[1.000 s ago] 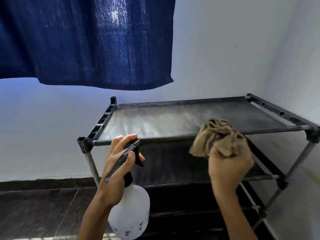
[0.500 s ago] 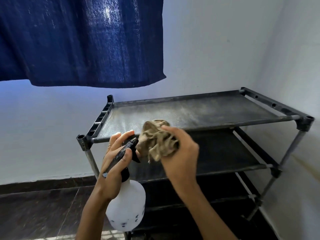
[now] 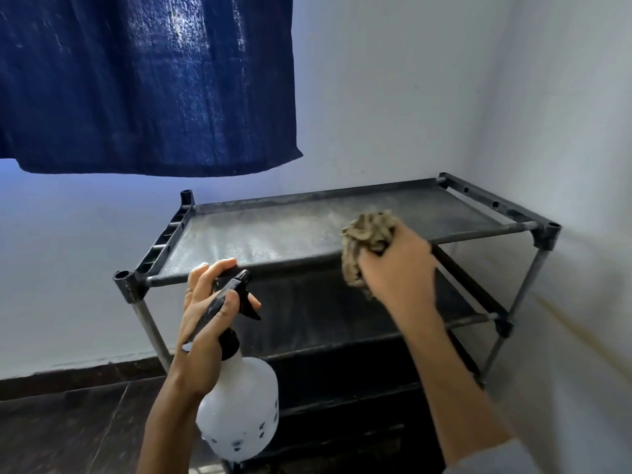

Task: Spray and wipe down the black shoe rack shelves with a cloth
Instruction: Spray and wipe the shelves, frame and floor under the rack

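A black shoe rack (image 3: 496,230) stands in the room's corner, with a dusty, partly wet top shelf (image 3: 273,234) and darker shelves below. My right hand (image 3: 396,268) grips a crumpled beige cloth (image 3: 367,239) at the front edge of the top shelf, right of its middle. My left hand (image 3: 205,313) holds a white spray bottle (image 3: 239,412) by its black trigger head (image 3: 236,292), in front of the rack's left half. The bottle hangs below the top shelf's front bar.
A dark blue curtain (image 3: 143,83) hangs above the rack at upper left. White walls close in behind and on the right (image 3: 564,165). Dark floor tiles (image 3: 68,422) and a dark skirting strip lie to the left.
My right hand swept the cloth from the shelf's right to its left front and has come back toward the right. The left hand with the bottle has barely moved.
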Action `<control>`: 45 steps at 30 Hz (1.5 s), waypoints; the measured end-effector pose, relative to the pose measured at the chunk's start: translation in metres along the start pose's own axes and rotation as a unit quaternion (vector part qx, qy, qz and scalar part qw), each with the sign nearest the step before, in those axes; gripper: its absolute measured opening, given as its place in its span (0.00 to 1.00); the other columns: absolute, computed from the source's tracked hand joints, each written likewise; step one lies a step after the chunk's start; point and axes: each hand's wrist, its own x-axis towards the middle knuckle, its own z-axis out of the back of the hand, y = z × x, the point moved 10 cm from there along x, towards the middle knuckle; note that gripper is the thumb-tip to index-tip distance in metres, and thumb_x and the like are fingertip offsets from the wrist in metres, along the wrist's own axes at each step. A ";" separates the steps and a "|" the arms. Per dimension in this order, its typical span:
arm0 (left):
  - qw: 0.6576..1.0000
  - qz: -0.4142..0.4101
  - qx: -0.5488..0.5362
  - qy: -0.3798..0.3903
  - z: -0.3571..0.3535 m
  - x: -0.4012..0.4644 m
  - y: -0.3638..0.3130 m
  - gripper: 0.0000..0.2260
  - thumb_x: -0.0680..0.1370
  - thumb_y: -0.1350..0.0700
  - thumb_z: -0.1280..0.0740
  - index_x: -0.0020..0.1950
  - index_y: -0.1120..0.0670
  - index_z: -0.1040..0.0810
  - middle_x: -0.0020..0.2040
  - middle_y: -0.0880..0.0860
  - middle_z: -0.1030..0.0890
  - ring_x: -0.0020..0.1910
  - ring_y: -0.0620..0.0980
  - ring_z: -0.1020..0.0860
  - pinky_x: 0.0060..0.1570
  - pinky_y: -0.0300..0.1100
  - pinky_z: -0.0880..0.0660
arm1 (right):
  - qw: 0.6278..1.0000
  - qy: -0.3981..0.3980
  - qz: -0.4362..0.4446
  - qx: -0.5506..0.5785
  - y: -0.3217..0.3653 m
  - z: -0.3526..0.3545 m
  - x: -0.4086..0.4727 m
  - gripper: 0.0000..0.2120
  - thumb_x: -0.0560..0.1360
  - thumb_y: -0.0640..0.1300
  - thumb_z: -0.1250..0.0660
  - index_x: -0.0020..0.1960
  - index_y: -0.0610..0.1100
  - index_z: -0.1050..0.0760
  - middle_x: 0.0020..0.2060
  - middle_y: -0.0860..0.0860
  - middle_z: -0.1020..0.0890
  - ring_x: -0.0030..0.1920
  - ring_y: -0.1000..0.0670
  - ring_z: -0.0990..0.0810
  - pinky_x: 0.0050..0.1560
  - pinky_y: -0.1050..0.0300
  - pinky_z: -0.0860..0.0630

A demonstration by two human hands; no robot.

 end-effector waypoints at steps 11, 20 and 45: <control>0.998 0.003 0.066 -0.024 -0.004 0.001 0.003 0.19 0.74 0.39 0.44 0.38 0.44 0.16 0.67 0.39 0.29 0.75 0.44 0.42 0.73 0.34 0.50 | 0.979 0.064 0.190 -0.033 0.046 -0.042 -0.033 0.19 0.73 0.47 0.30 0.62 0.51 0.31 0.48 0.52 0.24 0.46 0.52 0.24 0.43 0.60 0.28; 0.998 -0.006 0.069 -0.004 -0.011 0.005 0.001 0.13 0.75 0.41 0.45 0.46 0.32 0.20 0.62 0.62 0.24 0.74 0.50 0.42 0.76 0.51 0.50 | 0.993 -0.092 0.005 -0.075 -0.092 0.097 0.035 0.07 0.74 0.43 0.34 0.45 0.48 0.32 0.36 0.51 0.27 0.40 0.45 0.26 0.36 0.59 0.36; 0.991 -0.015 0.115 -0.065 -0.001 0.006 0.002 0.14 0.74 0.38 0.45 0.40 0.32 0.19 0.64 0.41 0.28 0.76 0.52 0.43 0.75 0.55 0.49 | 0.988 0.011 0.118 0.095 -0.019 0.003 -0.010 0.08 0.71 0.40 0.30 0.48 0.48 0.24 0.41 0.55 0.19 0.40 0.56 0.21 0.41 0.57 0.20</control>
